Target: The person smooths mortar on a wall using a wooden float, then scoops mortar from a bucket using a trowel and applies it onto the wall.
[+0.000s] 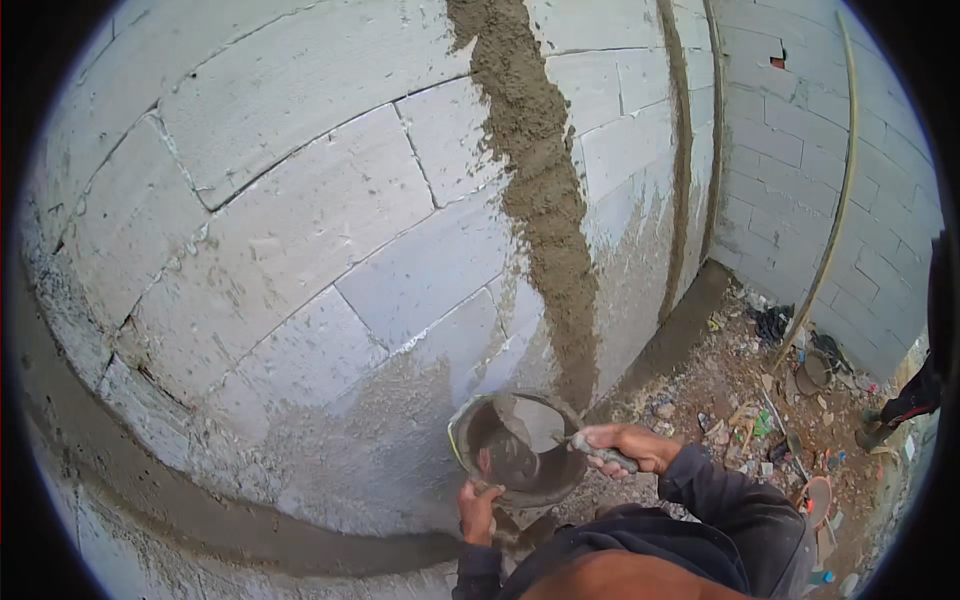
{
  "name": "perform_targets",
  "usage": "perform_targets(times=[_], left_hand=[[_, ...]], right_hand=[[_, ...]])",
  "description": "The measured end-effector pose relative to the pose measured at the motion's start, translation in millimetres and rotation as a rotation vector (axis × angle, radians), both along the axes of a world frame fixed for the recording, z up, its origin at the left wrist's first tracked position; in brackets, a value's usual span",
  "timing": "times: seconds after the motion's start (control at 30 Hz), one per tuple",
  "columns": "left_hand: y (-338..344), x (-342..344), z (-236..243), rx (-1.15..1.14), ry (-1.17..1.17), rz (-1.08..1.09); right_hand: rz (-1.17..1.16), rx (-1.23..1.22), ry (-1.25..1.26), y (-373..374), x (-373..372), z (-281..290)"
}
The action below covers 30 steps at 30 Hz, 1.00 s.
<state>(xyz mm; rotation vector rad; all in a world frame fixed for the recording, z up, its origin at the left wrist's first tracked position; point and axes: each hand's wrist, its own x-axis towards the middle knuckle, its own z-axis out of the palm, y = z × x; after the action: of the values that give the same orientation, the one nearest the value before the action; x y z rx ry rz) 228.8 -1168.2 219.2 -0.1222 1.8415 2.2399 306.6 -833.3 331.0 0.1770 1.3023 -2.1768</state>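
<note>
My left hand is closed on the near left rim of a dark round bucket. Inside the bucket lies wet grey mortar. My right hand grips the mortar-smeared handle of a trowel, whose pale flat blade sits within the mouth of the bucket. The bucket is close to the foot of a block wall. Directly above it, a wide rough band of fresh mortar runs up the blocks.
Narrower mortar strips run up the wall farther right. A long pole leans on the far wall. Rubble and litter cover the ground, with another bucket there. A person's leg stands at the right edge.
</note>
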Motion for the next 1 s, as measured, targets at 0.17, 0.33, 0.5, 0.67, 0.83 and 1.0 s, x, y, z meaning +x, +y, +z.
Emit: perform_targets(times=[0.17,0.33,0.5,0.67,0.83,1.0], left_hand=[[-24,10,-19,0.03,-0.026,0.157],[-3,27,-15,-0.113,0.065,0.234],[26,48,-13,-0.182,0.161,0.232],[41,64,-20,-0.116,0.07,0.207],[68,53,-23,-0.201,0.03,0.153],[86,44,-31,-0.271,0.114,-0.042]], right_hand=[[-0.587,0.44,0.895,43,-45,200],[-1.7,0.905,1.786,86,-130,361],[-2.547,0.896,1.795,125,-221,459],[-1.094,0.905,1.765,53,-277,405],[-0.329,0.754,1.266,-17,-140,182],[-0.21,0.917,0.615,-24,-94,-3]])
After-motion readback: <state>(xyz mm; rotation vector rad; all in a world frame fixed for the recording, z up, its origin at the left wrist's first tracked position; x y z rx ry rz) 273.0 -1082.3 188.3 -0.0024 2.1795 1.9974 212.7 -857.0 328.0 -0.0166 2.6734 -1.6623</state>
